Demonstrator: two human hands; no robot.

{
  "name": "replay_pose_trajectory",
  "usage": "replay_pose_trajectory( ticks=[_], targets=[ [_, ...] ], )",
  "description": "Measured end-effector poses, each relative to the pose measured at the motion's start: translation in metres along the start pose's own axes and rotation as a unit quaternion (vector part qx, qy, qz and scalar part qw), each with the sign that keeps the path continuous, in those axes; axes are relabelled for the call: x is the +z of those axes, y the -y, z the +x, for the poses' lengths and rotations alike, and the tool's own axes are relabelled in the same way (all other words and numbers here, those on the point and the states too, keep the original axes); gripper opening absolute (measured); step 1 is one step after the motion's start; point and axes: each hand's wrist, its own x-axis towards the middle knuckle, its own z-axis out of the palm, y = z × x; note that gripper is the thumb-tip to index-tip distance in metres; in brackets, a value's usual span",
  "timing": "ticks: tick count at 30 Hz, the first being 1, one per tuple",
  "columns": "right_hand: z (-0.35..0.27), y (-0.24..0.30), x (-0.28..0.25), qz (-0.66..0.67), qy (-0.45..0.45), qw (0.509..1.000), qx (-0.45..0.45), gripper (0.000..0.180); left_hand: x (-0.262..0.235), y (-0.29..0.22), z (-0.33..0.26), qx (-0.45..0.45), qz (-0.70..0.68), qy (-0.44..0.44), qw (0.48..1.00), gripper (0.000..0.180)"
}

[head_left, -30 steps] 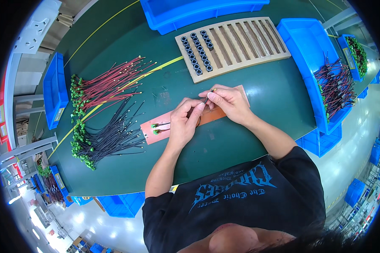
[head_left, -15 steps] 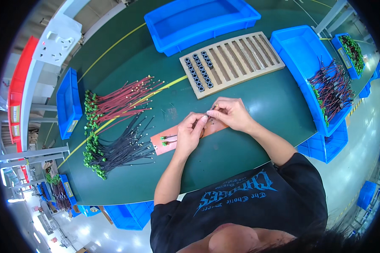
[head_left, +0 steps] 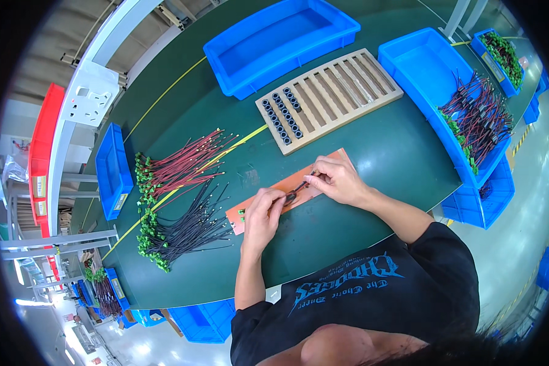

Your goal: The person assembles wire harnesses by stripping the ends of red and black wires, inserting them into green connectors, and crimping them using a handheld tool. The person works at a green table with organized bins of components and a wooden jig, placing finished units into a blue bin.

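Observation:
Over an orange-pink strip-shaped board [head_left: 236,227], my two hands are close together. My left hand [head_left: 263,215] is closed, its thumb and fingers pinching a small black part [head_left: 291,197]. My right hand [head_left: 341,182] pinches a thin dark wire [head_left: 301,185] that runs toward the black part. Whether wire and part are joined cannot be made out. Small green connectors [head_left: 242,213] show on the board beside my left hand. To the left lie bunches of red wires [head_left: 189,158] and black wires [head_left: 192,226], with green connectors at their left ends.
A wooden slotted rack [head_left: 323,127] beyond my hands holds several black ring-shaped parts [head_left: 279,122] in its left slots. Blue bins stand at the back [head_left: 280,52], left [head_left: 113,174] and right [head_left: 418,55]; the right one holds finished-looking wire bundles [head_left: 479,116]. A white post [head_left: 91,91] rises at left.
My hands have moved slightly apart, exposing the black part and wire between them. My left hand covers more of the green connectors on the board. The whole view has shifted a little.

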Motion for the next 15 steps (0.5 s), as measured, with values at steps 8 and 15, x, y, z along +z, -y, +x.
replay_pose_trajectory(
  ticks=[8, 15],
  targets=[
    [-0.001, -0.012, -0.001, -0.167, -0.04, 0.979, -0.115, 0.018, 0.009, -0.003, 0.0, 0.056, 0.091, -0.001, 0.994, 0.023],
    [-0.001, -0.013, -0.003, -0.206, -0.008, 0.968, -0.141, 0.016, 0.006, -0.014, 0.011, 0.078, 0.162, 0.021, 0.983, 0.037]
  ],
)
